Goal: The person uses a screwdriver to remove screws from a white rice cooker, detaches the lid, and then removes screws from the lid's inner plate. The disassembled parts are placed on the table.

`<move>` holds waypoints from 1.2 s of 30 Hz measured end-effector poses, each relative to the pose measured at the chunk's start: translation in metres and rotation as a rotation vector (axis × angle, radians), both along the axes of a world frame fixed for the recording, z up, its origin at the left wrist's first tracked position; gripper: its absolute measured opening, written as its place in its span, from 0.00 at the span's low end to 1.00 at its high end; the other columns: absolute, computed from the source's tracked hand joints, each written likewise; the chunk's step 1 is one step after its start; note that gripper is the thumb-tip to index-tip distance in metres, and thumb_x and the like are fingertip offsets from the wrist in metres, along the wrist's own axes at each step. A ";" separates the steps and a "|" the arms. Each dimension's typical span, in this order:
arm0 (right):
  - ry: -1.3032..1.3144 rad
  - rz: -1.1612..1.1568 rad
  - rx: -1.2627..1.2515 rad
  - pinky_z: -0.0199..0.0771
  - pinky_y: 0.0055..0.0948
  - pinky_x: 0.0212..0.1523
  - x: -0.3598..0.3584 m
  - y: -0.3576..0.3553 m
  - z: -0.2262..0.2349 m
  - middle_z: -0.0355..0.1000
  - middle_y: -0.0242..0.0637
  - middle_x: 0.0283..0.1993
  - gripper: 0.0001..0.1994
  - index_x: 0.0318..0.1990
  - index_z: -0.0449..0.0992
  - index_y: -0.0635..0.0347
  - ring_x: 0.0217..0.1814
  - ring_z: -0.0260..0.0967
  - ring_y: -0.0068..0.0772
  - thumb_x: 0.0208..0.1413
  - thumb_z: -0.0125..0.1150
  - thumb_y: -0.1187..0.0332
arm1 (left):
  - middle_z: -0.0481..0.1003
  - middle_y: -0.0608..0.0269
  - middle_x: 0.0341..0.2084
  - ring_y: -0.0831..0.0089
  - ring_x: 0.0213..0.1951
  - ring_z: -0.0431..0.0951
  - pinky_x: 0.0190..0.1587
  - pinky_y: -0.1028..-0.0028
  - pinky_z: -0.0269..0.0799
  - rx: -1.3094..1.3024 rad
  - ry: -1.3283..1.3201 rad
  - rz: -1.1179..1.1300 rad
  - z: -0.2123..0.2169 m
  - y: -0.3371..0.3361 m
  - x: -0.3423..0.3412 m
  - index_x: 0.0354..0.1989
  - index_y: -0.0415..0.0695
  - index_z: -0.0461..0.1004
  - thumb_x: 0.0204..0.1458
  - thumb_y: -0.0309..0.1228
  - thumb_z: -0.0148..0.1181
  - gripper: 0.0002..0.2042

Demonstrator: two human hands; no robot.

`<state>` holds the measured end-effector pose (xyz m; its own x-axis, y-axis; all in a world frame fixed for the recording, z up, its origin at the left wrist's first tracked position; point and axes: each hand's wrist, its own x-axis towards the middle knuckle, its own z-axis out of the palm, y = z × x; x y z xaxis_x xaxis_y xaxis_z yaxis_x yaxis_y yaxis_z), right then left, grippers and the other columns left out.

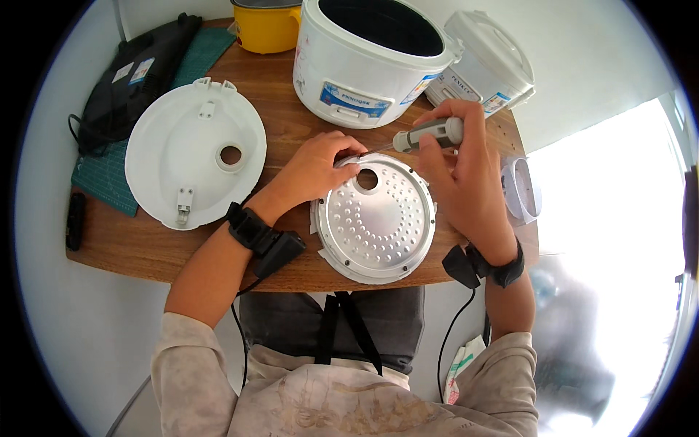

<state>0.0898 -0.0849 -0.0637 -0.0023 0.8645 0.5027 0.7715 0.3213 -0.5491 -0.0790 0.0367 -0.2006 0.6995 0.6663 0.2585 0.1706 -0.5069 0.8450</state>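
One round metal plate (377, 222), silver with dimples and one centre hole, lies flat at centre frame on the near edge of the wooden bench (145, 251).

Left hand (314, 169) rests palm-down on the plate's upper-left rim, fingers curled over the edge, pinning it. Not wrapped around anything.

Right hand (460, 171) is closed around one screwdriver (426, 135), grey handle. The shaft runs left and slightly down; the tip sits at the plate's top rim, just beside the left fingertips. Can't tell whether the tip is seated in a screw.

One black wrist strap on each arm, two in all, each with a black cable running down off the bench.

Count of the rest:
- Two white cooker bodies at top of frame: one open pot (364, 62) at top centre, one with lid on (484, 65) at upper right, just behind the right hand.
- One yellow pot (266, 28) at the top edge, left of the open white one.
- One white plastic lid shell (195, 151), inside face up, centre-left, well apart from the plate.
- One green cutting mat (105, 175) at the left edge, partly under the lid shell.
- One black bag (135, 76) at upper left, on the mat.
- One small white part (521, 188) at the right edge of the bench, near the right wrist.
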 end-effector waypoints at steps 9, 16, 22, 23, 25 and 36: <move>-0.251 0.005 0.095 0.74 0.33 0.25 -0.008 -0.004 0.002 0.76 0.41 0.27 0.16 0.45 0.66 0.60 0.26 0.77 0.42 0.59 0.68 0.66 | 0.78 0.56 0.44 0.59 0.50 0.76 0.56 0.63 0.71 -0.045 0.043 0.026 0.010 -0.004 -0.001 0.50 0.44 0.79 0.56 0.32 0.66 0.14; -0.297 -0.114 0.030 0.73 0.33 0.22 -0.010 -0.002 0.012 0.75 0.38 0.25 0.15 0.42 0.66 0.59 0.23 0.78 0.41 0.57 0.69 0.66 | 0.80 0.60 0.44 0.68 0.47 0.79 0.53 0.69 0.73 -0.094 -0.046 0.021 -0.001 -0.002 0.001 0.53 0.41 0.76 0.56 0.30 0.67 0.16; -0.197 -0.042 0.052 0.76 0.34 0.25 -0.009 -0.001 0.009 0.76 0.40 0.27 0.14 0.42 0.69 0.58 0.26 0.81 0.38 0.55 0.71 0.67 | 0.80 0.60 0.44 0.70 0.46 0.79 0.53 0.70 0.73 -0.147 -0.046 0.013 0.002 -0.002 0.001 0.55 0.41 0.74 0.56 0.29 0.67 0.19; -0.222 -0.043 0.058 0.76 0.34 0.26 -0.009 -0.002 0.009 0.76 0.39 0.27 0.14 0.41 0.69 0.58 0.26 0.81 0.38 0.55 0.71 0.67 | 0.80 0.59 0.44 0.70 0.46 0.79 0.53 0.70 0.73 -0.147 -0.044 0.012 0.003 -0.002 0.001 0.55 0.40 0.74 0.56 0.29 0.67 0.19; -0.271 -0.043 0.066 0.76 0.34 0.26 -0.008 -0.003 0.009 0.77 0.38 0.26 0.14 0.40 0.70 0.58 0.25 0.80 0.38 0.55 0.71 0.65 | 0.80 0.59 0.44 0.70 0.46 0.79 0.53 0.70 0.73 -0.148 -0.037 0.016 0.004 -0.003 0.000 0.55 0.40 0.74 0.56 0.29 0.67 0.19; -0.269 -0.143 -0.024 0.76 0.34 0.26 -0.007 -0.001 0.016 0.77 0.37 0.23 0.16 0.40 0.70 0.59 0.23 0.78 0.37 0.55 0.72 0.61 | 0.80 0.57 0.44 0.67 0.47 0.80 0.55 0.69 0.74 -0.200 0.001 0.025 0.011 -0.003 -0.001 0.54 0.42 0.72 0.54 0.28 0.70 0.20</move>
<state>0.0826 -0.0858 -0.0481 -0.0101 0.8775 0.4796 0.9266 0.1885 -0.3254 -0.0799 0.0336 -0.1892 0.6822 0.7215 0.1184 0.1822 -0.3246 0.9282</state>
